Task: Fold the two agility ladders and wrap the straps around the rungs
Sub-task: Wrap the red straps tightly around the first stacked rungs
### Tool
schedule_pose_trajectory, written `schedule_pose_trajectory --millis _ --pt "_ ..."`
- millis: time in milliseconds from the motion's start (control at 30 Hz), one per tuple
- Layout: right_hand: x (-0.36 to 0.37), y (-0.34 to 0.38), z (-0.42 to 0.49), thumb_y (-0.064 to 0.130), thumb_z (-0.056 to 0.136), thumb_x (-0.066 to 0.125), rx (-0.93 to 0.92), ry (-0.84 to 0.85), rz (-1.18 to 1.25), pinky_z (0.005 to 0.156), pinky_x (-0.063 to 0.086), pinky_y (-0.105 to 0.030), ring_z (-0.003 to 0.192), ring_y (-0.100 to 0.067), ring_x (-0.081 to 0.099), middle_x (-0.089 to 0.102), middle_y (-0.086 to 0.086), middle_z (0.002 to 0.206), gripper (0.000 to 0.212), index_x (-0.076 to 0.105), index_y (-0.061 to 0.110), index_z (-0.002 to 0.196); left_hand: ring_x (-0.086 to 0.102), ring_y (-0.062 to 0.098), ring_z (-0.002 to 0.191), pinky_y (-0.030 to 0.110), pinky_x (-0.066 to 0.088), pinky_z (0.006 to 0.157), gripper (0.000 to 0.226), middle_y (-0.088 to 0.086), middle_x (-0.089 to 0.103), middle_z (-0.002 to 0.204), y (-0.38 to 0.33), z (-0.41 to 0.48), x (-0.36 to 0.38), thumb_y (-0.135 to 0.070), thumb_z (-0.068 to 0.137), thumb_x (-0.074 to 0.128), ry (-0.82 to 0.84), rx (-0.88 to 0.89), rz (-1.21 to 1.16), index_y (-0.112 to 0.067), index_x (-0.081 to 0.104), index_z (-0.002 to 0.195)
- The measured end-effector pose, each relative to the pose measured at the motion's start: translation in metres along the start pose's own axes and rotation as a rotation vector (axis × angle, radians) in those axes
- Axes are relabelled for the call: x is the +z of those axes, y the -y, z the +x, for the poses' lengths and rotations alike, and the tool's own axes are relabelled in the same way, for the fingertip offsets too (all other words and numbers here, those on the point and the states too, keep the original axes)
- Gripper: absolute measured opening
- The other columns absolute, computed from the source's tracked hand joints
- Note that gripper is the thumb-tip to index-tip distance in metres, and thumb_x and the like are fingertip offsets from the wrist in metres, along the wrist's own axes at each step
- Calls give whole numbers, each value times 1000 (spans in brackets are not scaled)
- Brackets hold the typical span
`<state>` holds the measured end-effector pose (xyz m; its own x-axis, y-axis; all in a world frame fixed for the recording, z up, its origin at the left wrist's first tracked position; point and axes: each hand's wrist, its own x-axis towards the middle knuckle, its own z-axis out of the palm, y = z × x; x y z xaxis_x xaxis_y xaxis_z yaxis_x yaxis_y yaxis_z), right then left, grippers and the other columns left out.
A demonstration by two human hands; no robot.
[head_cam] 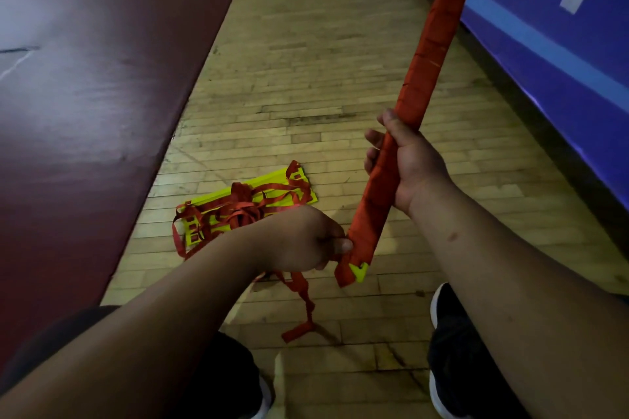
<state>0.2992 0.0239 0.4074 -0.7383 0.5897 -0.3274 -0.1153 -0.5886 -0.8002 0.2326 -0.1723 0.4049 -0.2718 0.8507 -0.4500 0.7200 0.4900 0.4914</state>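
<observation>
The right hand (413, 163) grips the wrapped bundle (418, 78), which slants up-right; the left hand (306, 238) pinches its strap (301, 289).

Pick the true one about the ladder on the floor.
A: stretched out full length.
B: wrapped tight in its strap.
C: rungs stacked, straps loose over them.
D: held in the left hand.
C: the floor ladder has its yellow rungs stacked, with red straps tangled loosely over them.
</observation>
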Motion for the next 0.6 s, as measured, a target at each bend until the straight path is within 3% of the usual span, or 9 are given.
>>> schedule_pose_trajectory --millis 100,200,300,433,600 --pt "0 -3 3 38 102 75 -9 -38 -25 56 56 -28 59 -13 65 79 -1 84 24 71 21 119 66 4 68 22 50 59 40 -2 74 82 -2 -2 2 -62 105 57 -10 44 78 -26 74 100" --pt "0 -3 4 37 102 76 -27 -65 -44 59 57 -30 59 -14 66 80 -2 85 25 71 20 120 70 11 71 36 63 69 60 -4 72 78 -9 -4 10 -85 90 57 -64 13 209 -29 73 102" --pt "0 -3 5 37 102 76 -54 -85 -59 61 59 -31 60 -15 68 80 -3 88 25 71 19 119 66 10 69 35 63 71 72 -9 66 72 -18 -1 18 -100 78 50 -121 -49 389 -31 65 93" --pt "1 -1 4 34 103 74 -68 -89 -57 62 60 -32 64 -16 70 81 -4 90 24 71 18 121 64 14 66 38 63 68 71 -8 63 70 -12 6 24 -98 81 49 -228 -52 433 -29 67 89" --pt "5 1 -1 20 104 71 -48 -35 13 62 59 -32 69 -16 70 78 -6 92 15 68 18 118 67 15 68 37 62 67 51 -4 68 74 -9 8 23 -78 89 63 -186 -52 218 -27 68 92"
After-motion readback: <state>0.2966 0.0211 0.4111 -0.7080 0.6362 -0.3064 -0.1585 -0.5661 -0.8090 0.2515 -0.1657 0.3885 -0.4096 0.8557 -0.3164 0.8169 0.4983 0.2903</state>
